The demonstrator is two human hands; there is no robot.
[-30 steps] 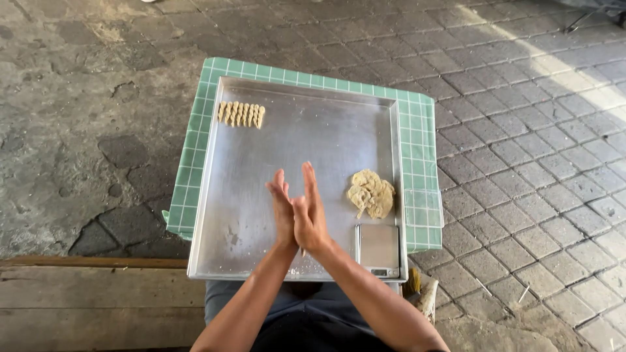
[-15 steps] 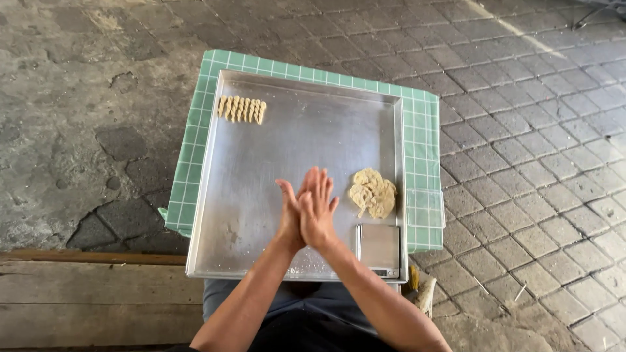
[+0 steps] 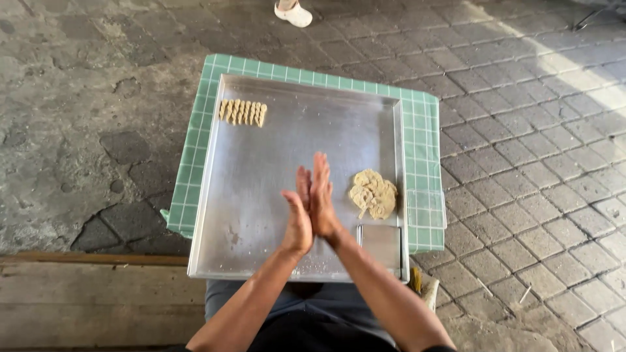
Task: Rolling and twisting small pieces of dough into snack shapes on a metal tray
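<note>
My left hand [image 3: 298, 223] and my right hand [image 3: 322, 194] are pressed flat, palm against palm, with fingers straight, above the near middle of a large metal tray [image 3: 287, 143]. Whatever may lie between the palms is hidden. A flattish lump of pale dough [image 3: 373, 193] lies on the tray just right of my hands. A short row of several small ridged dough pieces [image 3: 242, 112] sits in the tray's far left corner. A small flat metal scraper [image 3: 381, 244] rests at the near right corner.
The tray sits on a green checked cloth [image 3: 424, 124] over paved ground. A clear plastic box [image 3: 427, 208] lies on the cloth right of the tray. A wooden plank [image 3: 91, 300] runs along the near left. Another person's white shoe [image 3: 293, 13] shows at the top.
My pressed palms have slid against each other, the right hand moving forward of the left. The view has shifted slightly; tray and dough stay in place.
</note>
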